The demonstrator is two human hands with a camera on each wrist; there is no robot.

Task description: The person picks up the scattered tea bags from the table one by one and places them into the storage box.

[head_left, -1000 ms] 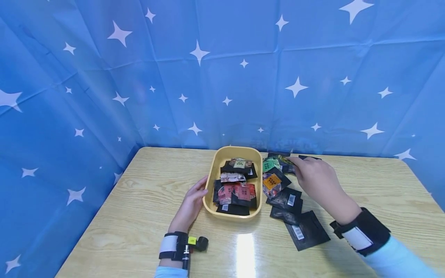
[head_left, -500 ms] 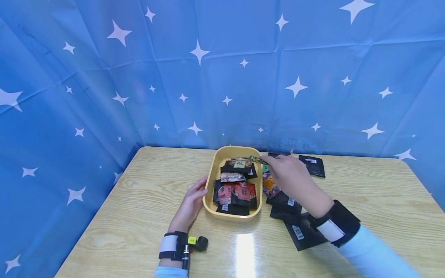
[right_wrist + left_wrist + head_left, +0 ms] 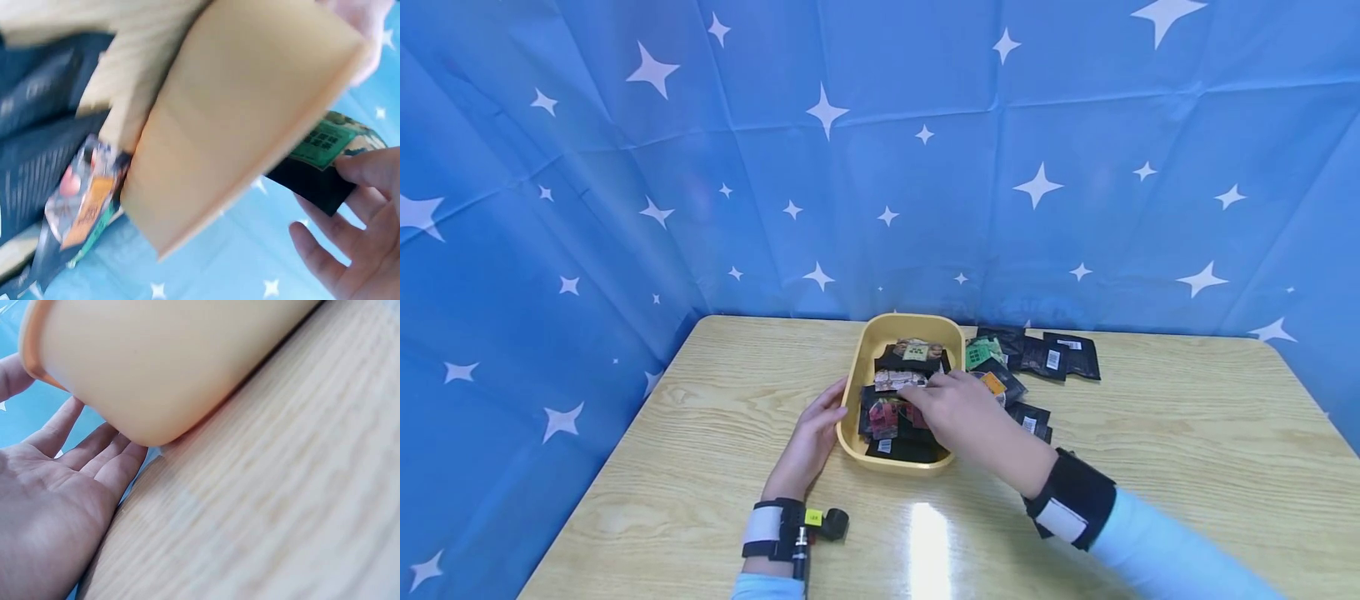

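In the head view a yellow plastic bin (image 3: pixel 955 333) stands on the table with several flat black packets (image 3: pixel 904 450) inside, some with red or pale labels. My left hand (image 3: pixel 808 433) rests against the bin's left side. Its fingers (image 3: pixel 109 450) lie fairly straight along the outer wall in the left wrist view, thumb by the rim. Over the bin's right half is my right hand (image 3: pixel 966 412). The right wrist view shows it pinching a black packet with a green label (image 3: pixel 322 144) between thumb and fingers, above the rim; in the head view that packet is mostly hidden.
More packets lie right of the bin: a green-labelled one (image 3: pixel 983 352), an orange-labelled one (image 3: pixel 1011 385), and black ones with barcodes (image 3: pixel 1073 357). My right forearm covers some nearer packets. A blue star-patterned cloth (image 3: pixel 880 167) hangs behind the table (image 3: pixel 700 467).
My right hand has carried the packet leftward from the group on the right, across the rim and then nearer over the bin. The left hand has stayed at the bin's side.
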